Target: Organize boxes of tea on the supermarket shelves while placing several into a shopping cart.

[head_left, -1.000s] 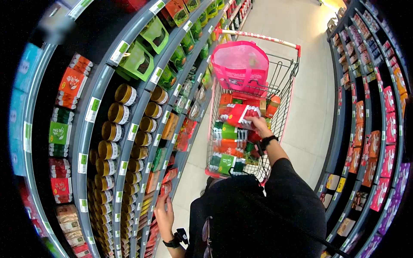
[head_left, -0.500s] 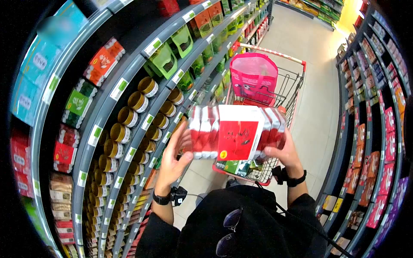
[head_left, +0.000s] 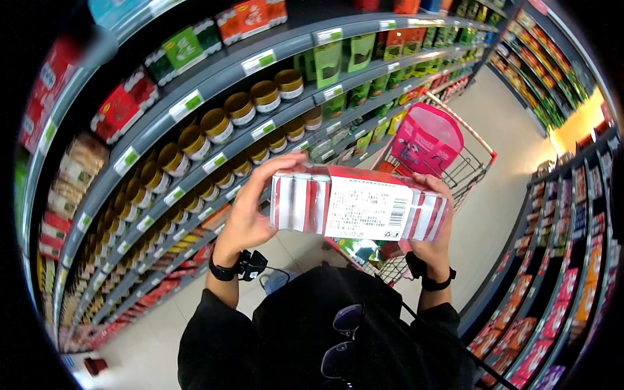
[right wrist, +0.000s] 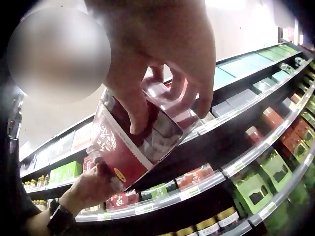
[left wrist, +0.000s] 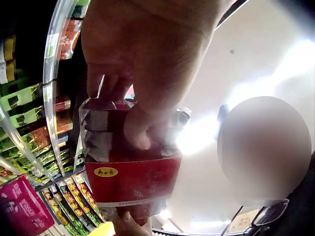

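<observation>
A clear-wrapped red and white package (head_left: 367, 203) is held up between both hands, its white printed side with a barcode facing the head view. My left hand (head_left: 250, 205) grips its left end and my right hand (head_left: 439, 227) its right end. In the left wrist view the thumb of the left hand (left wrist: 147, 64) lies across the wrapper, above the red band (left wrist: 133, 182). The right wrist view has the right hand (right wrist: 162, 54) with thumb and fingers around one end of the package (right wrist: 130, 147), the other hand at the far end.
Beyond the package stands a shopping cart (head_left: 481, 170) with a pink bag (head_left: 426, 138) and goods inside. Shelves of gold-lidded jars (head_left: 214, 125) and green packs run along the left; another shelf row (head_left: 552, 292) lines the right.
My right hand has lifted the package out of the cart and my left hand has come to its other end. The package has since turned from its red face to its white printed side.
</observation>
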